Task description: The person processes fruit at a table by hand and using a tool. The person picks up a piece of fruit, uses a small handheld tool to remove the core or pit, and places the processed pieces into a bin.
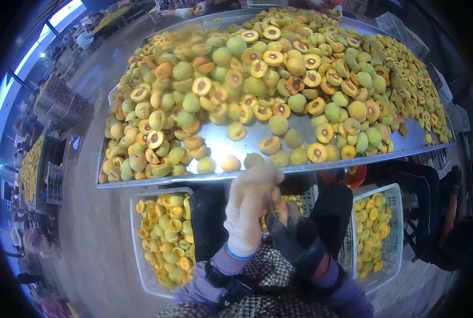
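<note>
My left hand (246, 206), in a white knitted glove, is raised just before the near rim of a metal table (228, 177). My right hand (294, 234), in a dark glove, is close against it at the right. Between the two hands is an orange-yellow piece of fruit (279, 206), blurred by motion; which fingers hold it is hard to make out. Any tool in the right hand is hidden or too blurred to tell. Halved yellow-green stone fruits (274, 58), many with the pit showing, are heaped on the table, with several whole-looking ones (230, 163) along the near rim.
A white plastic crate (137, 238) of pitted fruit halves stands at the left of my legs, another crate (397, 238) at the right. More halves lie between my knees. A red container (357, 177) is under the table rim. A person's gloved hands (192, 11) are at the far side.
</note>
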### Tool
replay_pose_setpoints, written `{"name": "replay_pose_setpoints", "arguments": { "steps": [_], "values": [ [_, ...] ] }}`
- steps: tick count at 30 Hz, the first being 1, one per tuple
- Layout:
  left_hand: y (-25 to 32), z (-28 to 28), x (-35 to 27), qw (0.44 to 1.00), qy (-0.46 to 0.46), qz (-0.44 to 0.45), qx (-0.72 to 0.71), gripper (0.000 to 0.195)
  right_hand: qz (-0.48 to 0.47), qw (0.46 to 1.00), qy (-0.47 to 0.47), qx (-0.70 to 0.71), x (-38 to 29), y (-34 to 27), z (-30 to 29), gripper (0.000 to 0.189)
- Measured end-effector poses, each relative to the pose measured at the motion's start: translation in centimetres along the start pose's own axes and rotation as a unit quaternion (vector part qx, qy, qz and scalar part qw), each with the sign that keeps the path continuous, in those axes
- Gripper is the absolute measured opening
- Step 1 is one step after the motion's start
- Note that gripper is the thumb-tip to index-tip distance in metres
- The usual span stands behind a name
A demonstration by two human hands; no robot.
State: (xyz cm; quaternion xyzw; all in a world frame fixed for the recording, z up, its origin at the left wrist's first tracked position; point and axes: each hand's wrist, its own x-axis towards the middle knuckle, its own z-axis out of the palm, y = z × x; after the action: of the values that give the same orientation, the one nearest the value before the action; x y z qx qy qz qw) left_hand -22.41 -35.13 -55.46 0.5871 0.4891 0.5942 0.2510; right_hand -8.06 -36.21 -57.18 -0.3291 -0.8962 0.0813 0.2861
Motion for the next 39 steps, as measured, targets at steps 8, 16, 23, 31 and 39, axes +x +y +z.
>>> {"name": "replay_pose_setpoints", "arguments": {
  "steps": [8,16,23,31,39],
  "values": [
    [0.8,0.5,0.8,0.992,-0.014,0.078,0.095,0.034,0.346,0.365,-0.097,0.859,-5.3,3.7,5.2,0.027],
    [0.6,0.1,2.2,0.991,-0.107,0.075,0.029,0.030,0.387,0.319,-0.115,0.858,-4.6,3.1,2.1,0.028],
    [0.4,-0.1,3.9,0.974,-0.215,0.072,0.002,0.019,0.433,0.473,-0.202,0.740,-2.4,1.7,-0.8,0.023],
    [1.3,0.4,5.2,0.951,-0.292,-0.048,0.085,0.017,0.440,0.461,-0.147,0.756,-0.6,0.5,-3.2,0.035],
    [0.1,0.7,5.9,0.927,-0.339,0.010,0.163,0.026,0.554,0.320,-0.079,0.764,1.6,-0.8,-4.2,0.031]
  ]
}}
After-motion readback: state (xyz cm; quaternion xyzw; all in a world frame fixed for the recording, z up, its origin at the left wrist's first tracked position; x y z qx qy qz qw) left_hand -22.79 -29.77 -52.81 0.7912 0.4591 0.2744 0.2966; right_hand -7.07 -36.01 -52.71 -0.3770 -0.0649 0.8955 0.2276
